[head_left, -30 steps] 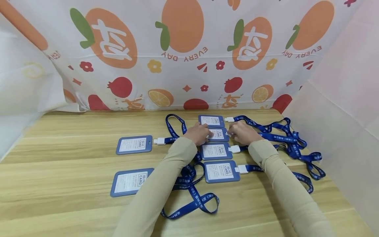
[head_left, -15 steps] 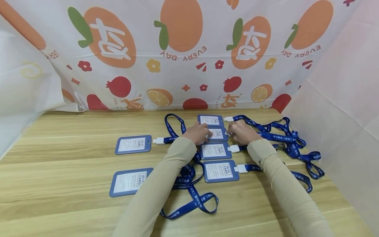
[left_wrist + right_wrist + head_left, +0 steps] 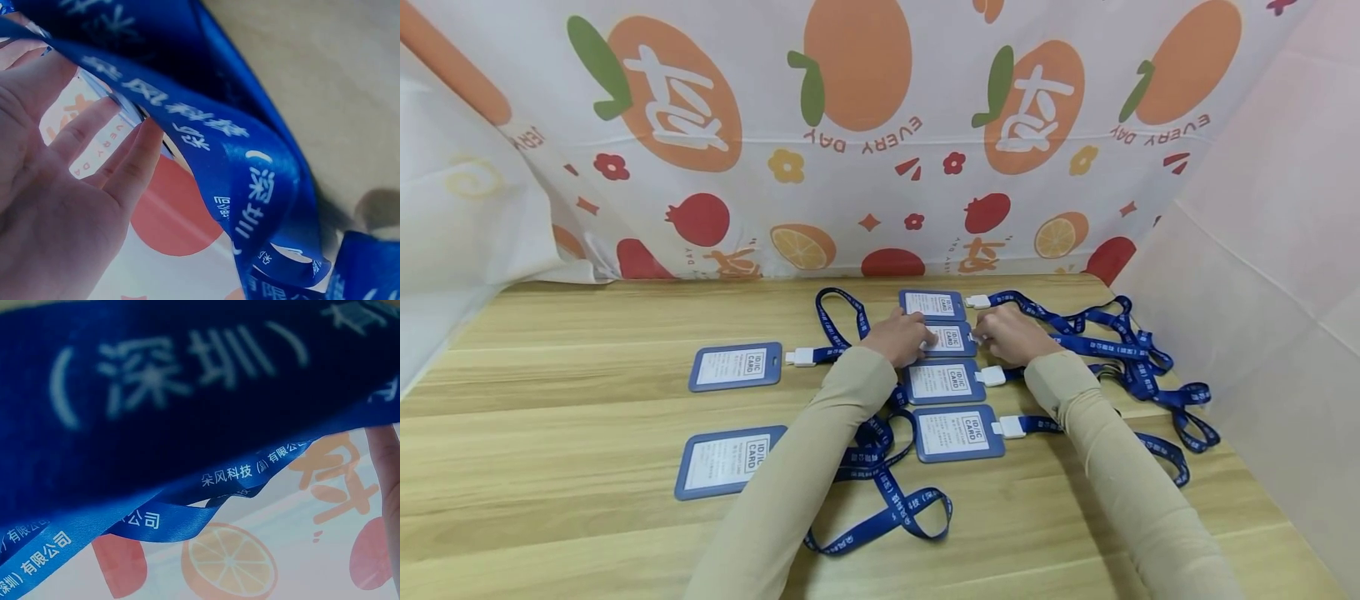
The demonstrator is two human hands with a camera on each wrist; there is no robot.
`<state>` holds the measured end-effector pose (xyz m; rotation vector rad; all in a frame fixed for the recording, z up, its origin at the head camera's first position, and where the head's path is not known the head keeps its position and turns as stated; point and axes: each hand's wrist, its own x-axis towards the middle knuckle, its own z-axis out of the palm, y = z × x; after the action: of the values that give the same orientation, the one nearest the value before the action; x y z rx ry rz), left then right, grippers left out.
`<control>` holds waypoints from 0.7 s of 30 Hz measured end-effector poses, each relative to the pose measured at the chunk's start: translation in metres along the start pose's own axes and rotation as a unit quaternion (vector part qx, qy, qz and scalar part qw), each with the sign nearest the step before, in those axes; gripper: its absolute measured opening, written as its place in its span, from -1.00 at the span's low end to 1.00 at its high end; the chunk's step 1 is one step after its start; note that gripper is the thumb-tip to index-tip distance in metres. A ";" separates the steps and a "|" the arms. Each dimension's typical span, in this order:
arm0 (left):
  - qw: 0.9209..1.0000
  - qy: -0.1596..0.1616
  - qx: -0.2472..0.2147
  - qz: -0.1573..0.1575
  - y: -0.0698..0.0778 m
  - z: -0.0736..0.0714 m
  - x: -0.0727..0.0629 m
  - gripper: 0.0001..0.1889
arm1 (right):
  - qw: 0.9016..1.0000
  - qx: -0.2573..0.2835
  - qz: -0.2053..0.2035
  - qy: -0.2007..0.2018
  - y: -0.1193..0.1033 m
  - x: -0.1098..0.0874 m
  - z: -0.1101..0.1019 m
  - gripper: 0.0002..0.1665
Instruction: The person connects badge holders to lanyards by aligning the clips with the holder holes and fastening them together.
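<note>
In the head view a column of blue badge holders lies on the table, each with a white ID card. My left hand [image 3: 897,337] grips the left end of the second badge holder [image 3: 951,339] from the back, thumb on its face. At that holder's slotted end, my right hand [image 3: 1013,336] pinches the small white clip [image 3: 972,337] of a blue lanyard [image 3: 1101,348]. The fingers hide most of this clip. In the left wrist view, a lanyard strap [image 3: 250,169] passes close beside the left hand. Another strap [image 3: 187,381] fills the upper part of the right wrist view.
Above and below lie the top badge holder [image 3: 932,305], the third [image 3: 942,381] and the nearest [image 3: 959,433]. Two more, an upper [image 3: 735,367] and a lower one [image 3: 730,461], are at left. Loose lanyard loops [image 3: 880,525] lie between the forearms. A fruit-print cloth [image 3: 857,200] hangs behind.
</note>
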<state>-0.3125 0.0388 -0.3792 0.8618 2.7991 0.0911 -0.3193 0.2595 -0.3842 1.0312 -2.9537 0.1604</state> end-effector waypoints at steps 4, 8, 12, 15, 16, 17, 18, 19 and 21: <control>1.000 0.000 0.003 -0.001 0.001 0.000 0.000 -0.57 | 1.000 -0.005 0.001 -0.005 0.000 0.000 0.001 -0.76; 1.000 -0.001 0.002 0.000 0.001 -0.001 -0.001 -0.57 | 1.000 -0.009 0.007 -0.010 -0.001 0.000 0.001 -0.75; 1.000 -0.002 0.004 0.002 0.001 -0.001 -0.001 -0.57 | 1.000 -0.010 0.012 -0.012 -0.002 0.001 0.001 -0.75; 1.000 -0.002 0.009 0.003 0.000 0.000 0.000 -0.56 | 1.000 -0.010 0.008 -0.008 -0.002 0.002 0.002 -0.76; 1.000 -0.003 0.011 0.004 -0.001 0.000 0.001 -0.56 | 1.000 -0.010 0.006 -0.008 -0.002 0.002 0.002 -0.76; 1.000 -0.003 0.013 0.005 -0.001 0.000 0.001 -0.56 | 1.000 -0.011 0.004 -0.009 -0.002 0.003 0.002 -0.76; 1.000 -0.003 0.014 0.007 -0.002 0.000 0.001 -0.56 | 1.000 -0.012 0.003 -0.009 -0.002 0.003 0.002 -0.76; 1.000 -0.003 0.015 0.007 -0.002 0.000 0.002 -0.56 | 1.000 -0.012 0.001 -0.009 -0.002 0.004 0.002 -0.76; 1.000 -0.003 0.016 0.009 -0.002 0.000 0.002 -0.57 | 1.000 -0.012 -0.002 -0.010 -0.002 0.004 0.001 -0.75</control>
<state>-0.3150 0.0385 -0.3802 0.8920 2.7948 0.0476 -0.3210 0.2551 -0.3847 1.0414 -2.9647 0.1154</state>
